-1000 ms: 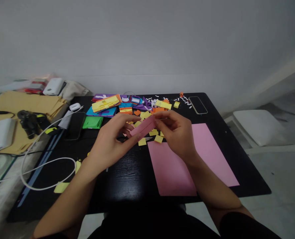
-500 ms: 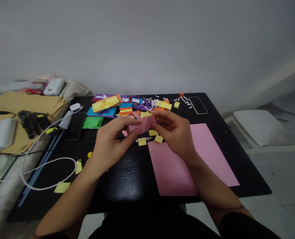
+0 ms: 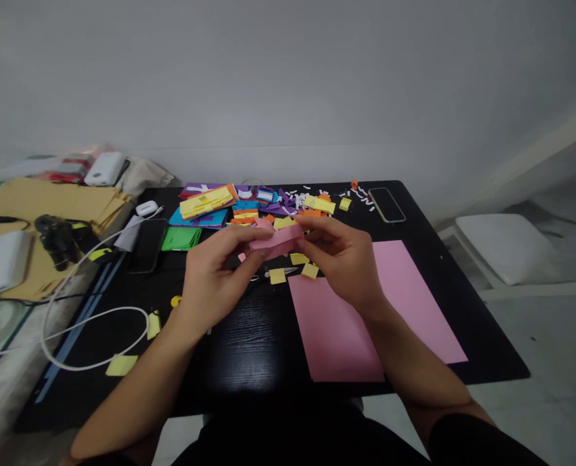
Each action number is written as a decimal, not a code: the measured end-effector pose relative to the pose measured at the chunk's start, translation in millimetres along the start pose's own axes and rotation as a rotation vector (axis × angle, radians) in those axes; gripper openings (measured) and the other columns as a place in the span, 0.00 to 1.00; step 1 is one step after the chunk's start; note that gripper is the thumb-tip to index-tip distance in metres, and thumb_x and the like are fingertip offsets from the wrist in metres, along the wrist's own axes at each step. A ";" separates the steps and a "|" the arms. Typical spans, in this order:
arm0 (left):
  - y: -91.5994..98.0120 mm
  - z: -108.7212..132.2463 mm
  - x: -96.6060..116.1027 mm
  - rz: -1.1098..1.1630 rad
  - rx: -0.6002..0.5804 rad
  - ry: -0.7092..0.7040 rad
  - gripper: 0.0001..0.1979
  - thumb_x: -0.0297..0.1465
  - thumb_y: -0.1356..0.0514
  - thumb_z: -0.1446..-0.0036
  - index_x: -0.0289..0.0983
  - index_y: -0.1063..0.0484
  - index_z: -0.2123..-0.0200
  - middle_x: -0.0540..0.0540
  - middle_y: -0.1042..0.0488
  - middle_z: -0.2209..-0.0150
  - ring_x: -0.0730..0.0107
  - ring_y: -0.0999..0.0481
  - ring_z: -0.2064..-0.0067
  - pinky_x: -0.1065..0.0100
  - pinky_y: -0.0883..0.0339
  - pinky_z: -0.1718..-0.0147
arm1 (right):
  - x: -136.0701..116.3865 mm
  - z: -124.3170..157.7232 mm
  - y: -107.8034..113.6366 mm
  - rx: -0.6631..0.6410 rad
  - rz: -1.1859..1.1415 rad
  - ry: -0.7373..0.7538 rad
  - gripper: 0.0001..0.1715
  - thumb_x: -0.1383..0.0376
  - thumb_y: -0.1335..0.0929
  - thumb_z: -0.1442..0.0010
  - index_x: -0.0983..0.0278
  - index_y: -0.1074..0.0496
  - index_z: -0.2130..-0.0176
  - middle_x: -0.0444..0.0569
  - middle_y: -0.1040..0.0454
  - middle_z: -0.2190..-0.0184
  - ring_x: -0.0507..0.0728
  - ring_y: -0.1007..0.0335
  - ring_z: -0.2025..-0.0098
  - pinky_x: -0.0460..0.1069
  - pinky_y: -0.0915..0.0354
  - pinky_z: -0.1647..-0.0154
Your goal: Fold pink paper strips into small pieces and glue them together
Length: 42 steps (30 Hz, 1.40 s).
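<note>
Between my two hands, above the table, is a small folded piece of pink paper [image 3: 279,241]. My left hand [image 3: 219,273] pinches its left end between thumb and fingers. At its right end, my right hand [image 3: 342,259] grips it the same way, with some fingertips hidden behind. Below the paper lie scissors [image 3: 292,270], partly covered by a small yellow paper piece [image 3: 277,276]. Two large pink sheets [image 3: 336,336] lie flat under and beside my right forearm.
Behind my hands sit folded yellow paper [image 3: 208,202], green paper [image 3: 182,239] and scattered scraps. A phone [image 3: 387,206] lies at the back right, another phone [image 3: 147,246] at left. A white cable [image 3: 98,317] loops across the left side. A white stool [image 3: 504,249] stands at right.
The pink paper has tilted and bent between my fingers, so its strip now shows a raised fold. Both hands stay nearly in place, the left one shifting slightly.
</note>
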<state>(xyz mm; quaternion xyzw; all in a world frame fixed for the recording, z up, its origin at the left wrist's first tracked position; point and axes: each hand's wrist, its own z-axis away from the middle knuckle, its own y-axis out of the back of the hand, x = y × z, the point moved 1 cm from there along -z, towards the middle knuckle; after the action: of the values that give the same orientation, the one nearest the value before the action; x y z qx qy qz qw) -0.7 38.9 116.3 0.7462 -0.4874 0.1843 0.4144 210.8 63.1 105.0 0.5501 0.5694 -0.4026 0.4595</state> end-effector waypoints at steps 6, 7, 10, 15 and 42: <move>-3.2 -5.3 2.2 -0.145 -0.021 -0.144 0.07 0.28 0.33 0.33 0.43 0.18 0.53 0.47 0.14 0.58 0.64 0.16 0.58 0.63 0.23 0.56 | 1.2 5.7 -6.8 -0.027 0.075 0.107 0.15 0.68 0.24 0.37 0.57 0.17 0.50 0.47 0.15 0.56 0.56 0.16 0.59 0.54 0.18 0.52; -4.2 -5.6 2.8 -0.149 -0.023 -0.150 0.08 0.28 0.33 0.33 0.43 0.18 0.53 0.47 0.15 0.58 0.64 0.16 0.58 0.64 0.23 0.56 | 1.8 6.8 -8.2 -0.039 0.096 0.141 0.14 0.68 0.25 0.36 0.57 0.17 0.50 0.47 0.15 0.54 0.55 0.16 0.59 0.53 0.18 0.53; -6.7 -5.2 5.0 -0.165 -0.012 -0.170 0.08 0.26 0.34 0.33 0.42 0.19 0.52 0.48 0.15 0.59 0.66 0.16 0.58 0.66 0.23 0.57 | 2.6 9.5 -12.0 -0.044 0.193 0.287 0.12 0.68 0.26 0.33 0.58 0.18 0.49 0.47 0.15 0.54 0.55 0.15 0.60 0.53 0.19 0.53; -10.2 -2.1 5.8 -0.188 0.036 -0.178 0.09 0.23 0.33 0.34 0.40 0.18 0.54 0.49 0.15 0.60 0.69 0.16 0.59 0.68 0.24 0.57 | -0.8 11.7 -16.5 -0.003 0.348 0.489 0.10 0.70 0.28 0.30 0.59 0.19 0.51 0.48 0.14 0.56 0.54 0.16 0.60 0.52 0.19 0.54; -14.9 4.7 1.9 -0.076 0.210 -0.131 0.11 0.26 0.27 0.39 0.41 0.19 0.55 0.51 0.14 0.61 0.71 0.15 0.64 0.69 0.21 0.63 | -3.7 15.4 -19.6 -0.034 -0.084 0.108 0.08 0.67 0.24 0.35 0.56 0.15 0.55 0.44 0.13 0.60 0.55 0.14 0.59 0.50 0.18 0.54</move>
<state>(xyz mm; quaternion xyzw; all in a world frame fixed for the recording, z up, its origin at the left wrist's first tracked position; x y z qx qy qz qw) 12.7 36.7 108.4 0.8138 -0.4630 0.1693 0.3078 192.4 45.9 103.8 0.5387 0.6227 -0.3816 0.4199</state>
